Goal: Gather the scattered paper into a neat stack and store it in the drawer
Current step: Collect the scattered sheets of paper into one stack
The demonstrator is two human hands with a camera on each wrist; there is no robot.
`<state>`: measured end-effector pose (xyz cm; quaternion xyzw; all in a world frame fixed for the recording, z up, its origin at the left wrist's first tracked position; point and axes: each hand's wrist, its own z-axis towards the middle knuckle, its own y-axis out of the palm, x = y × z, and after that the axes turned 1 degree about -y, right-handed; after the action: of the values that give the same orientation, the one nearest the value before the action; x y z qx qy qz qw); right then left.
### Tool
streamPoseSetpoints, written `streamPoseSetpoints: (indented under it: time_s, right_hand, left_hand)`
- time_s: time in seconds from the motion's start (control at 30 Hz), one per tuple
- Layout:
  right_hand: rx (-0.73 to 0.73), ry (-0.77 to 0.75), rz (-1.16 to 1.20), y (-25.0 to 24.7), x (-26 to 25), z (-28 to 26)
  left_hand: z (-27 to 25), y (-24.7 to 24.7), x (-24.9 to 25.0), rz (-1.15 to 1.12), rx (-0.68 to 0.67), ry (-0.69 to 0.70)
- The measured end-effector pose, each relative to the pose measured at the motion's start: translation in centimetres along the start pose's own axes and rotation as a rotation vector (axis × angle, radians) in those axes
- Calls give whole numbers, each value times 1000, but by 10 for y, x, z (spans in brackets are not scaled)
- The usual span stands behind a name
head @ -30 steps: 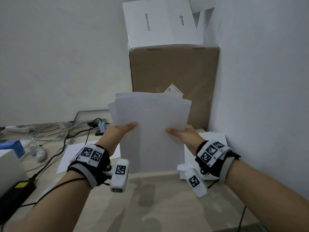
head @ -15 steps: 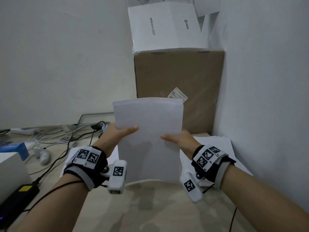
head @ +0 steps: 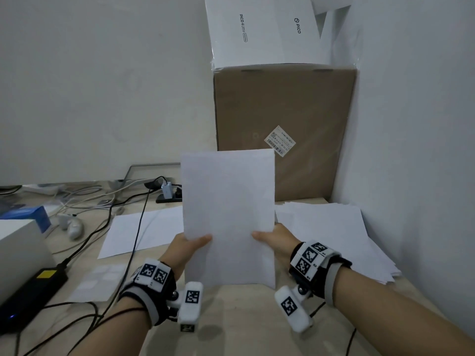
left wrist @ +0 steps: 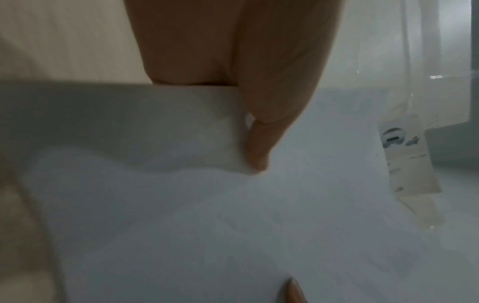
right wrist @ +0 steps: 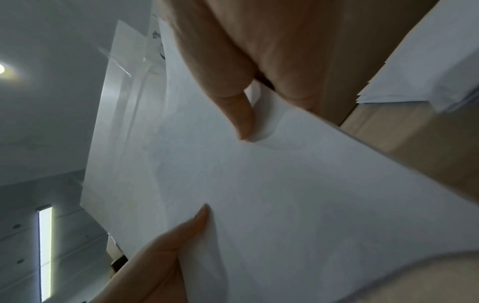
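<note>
I hold the paper stack (head: 228,214) upright above the desk (head: 231,317), left hand (head: 183,249) at 9 o'clock and right hand (head: 276,240) at 3 pinching its edges, likely to square it. More loose sheets (head: 334,232) lie at 3 o'clock.

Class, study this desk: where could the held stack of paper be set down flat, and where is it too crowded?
Free: the bare desk strip under the held stack, between the wrists. Crowded: cables and power brick left; a loose sheet centre-left; a paper pile right by the wall; the cardboard box behind.
</note>
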<state>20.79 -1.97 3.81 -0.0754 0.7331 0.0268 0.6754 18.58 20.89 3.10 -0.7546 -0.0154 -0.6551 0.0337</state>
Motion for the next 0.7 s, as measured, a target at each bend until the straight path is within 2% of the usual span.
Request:
streamPoseSetpoints:
  time_s: [0.1, 0.23, 0.37, 0.5, 0.7]
  right_hand:
    - [-24, -10, -133, 5, -7, 12]
    - [-37, -17, -306, 6, -12, 31]
    - [-193, -29, -638, 22, -6, 59]
    - [-407, -10, -1001, 63, 4, 95]
    - [-537, -96, -1338, 111, -4, 126]
  left_hand:
    - [8, -16, -7, 1, 124, -16]
    - [20, -60, -18, -20, 377, -24]
    - [29, -107, -25, 32, 581, -31]
    - [40, -137, -32, 66, 661, -53]
    - [48, -156, -30, 53, 707, -73]
